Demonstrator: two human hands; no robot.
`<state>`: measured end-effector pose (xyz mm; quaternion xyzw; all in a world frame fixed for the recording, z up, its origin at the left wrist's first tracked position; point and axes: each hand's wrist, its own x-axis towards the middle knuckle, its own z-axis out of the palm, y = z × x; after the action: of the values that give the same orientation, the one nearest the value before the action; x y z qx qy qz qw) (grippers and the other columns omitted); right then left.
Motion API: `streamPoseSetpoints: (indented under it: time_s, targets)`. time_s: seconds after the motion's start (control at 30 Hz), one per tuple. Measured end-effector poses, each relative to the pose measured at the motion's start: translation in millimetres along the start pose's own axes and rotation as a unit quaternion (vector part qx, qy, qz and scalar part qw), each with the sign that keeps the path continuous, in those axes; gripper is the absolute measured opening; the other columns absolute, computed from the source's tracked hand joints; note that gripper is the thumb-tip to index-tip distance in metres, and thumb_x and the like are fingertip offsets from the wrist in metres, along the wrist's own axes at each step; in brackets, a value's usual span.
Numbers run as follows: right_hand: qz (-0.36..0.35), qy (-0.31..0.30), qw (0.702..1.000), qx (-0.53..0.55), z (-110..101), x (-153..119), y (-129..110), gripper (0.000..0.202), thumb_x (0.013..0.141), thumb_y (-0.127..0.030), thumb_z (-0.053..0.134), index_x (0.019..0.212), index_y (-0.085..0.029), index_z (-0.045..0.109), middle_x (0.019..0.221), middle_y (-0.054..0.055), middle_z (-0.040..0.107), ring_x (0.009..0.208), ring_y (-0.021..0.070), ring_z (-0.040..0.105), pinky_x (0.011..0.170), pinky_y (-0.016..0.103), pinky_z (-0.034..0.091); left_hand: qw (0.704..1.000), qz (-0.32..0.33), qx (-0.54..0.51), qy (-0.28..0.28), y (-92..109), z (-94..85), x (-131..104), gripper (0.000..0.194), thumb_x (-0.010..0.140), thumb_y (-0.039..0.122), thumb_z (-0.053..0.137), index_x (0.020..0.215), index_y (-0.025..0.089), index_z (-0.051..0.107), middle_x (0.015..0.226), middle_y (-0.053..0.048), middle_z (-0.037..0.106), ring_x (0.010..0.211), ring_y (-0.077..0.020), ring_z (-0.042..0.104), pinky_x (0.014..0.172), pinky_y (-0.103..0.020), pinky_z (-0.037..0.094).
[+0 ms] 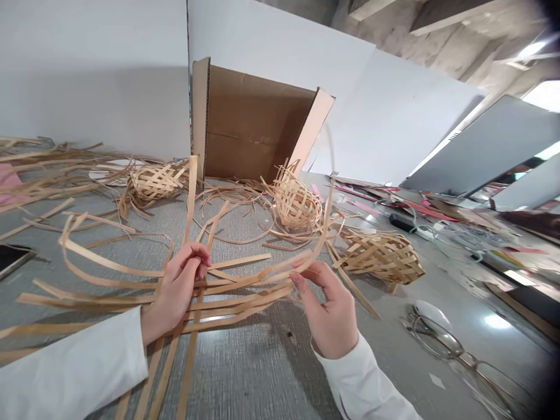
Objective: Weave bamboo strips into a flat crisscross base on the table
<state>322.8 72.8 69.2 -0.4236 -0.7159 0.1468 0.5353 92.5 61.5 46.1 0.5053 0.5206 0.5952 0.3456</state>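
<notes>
A loose grid of flat bamboo strips [109, 300] lies across the grey table, with some strips running sideways and others crossing them toward me. My left hand [177, 286] rests over the crossing, its fingers curled closed around strips there; one strip [191, 195] sticks up behind it. Thumb and forefinger of my right hand [330, 309] pinch a long strip at the right end of the grid. A blurred strip [327, 219] curves upward beyond that hand. My fingers hide part of the weave.
Woven bamboo baskets stand behind: one at the left [157, 181], one in the middle [297, 201], one at the right [380, 256]. An open cardboard box [258, 125] is at the back. Eyeglasses [466, 359], a white computer mouse [432, 315] and a phone [13, 259] lie at the sides.
</notes>
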Motion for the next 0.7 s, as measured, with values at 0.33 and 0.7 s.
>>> streamPoseSetpoints:
  time_s: [0.33,0.7]
  targets:
    - [-0.004,-0.011,1.0,-0.012,2.8,-1.5,-0.8,0.01,0.082,-0.025,0.06,0.074,-0.022,0.055,0.068,-0.003,0.065,0.062,0.0158,0.065,0.064,0.03,0.05,0.999,-0.025,-0.018,-0.01,-0.1,2.0,0.1,0.012,0.08,0.022,0.042,0.076,0.022,0.053,0.06,0.005,0.047,0.056,-0.0114,0.042,0.052,-0.023,0.035]
    - [0.021,-0.081,0.996,0.028,-3.6,-0.3,-14.4,0.022,0.085,-0.03,0.055,0.066,-0.021,0.06,0.064,0.001,0.067,0.059,0.0157,0.063,0.058,0.029,0.048,0.999,-0.042,-0.005,-0.027,4.7,4.4,-1.1,0.012,0.08,0.024,0.043,0.075,0.021,0.054,0.061,0.005,0.049,0.055,-0.011,0.043,0.052,-0.024,0.035]
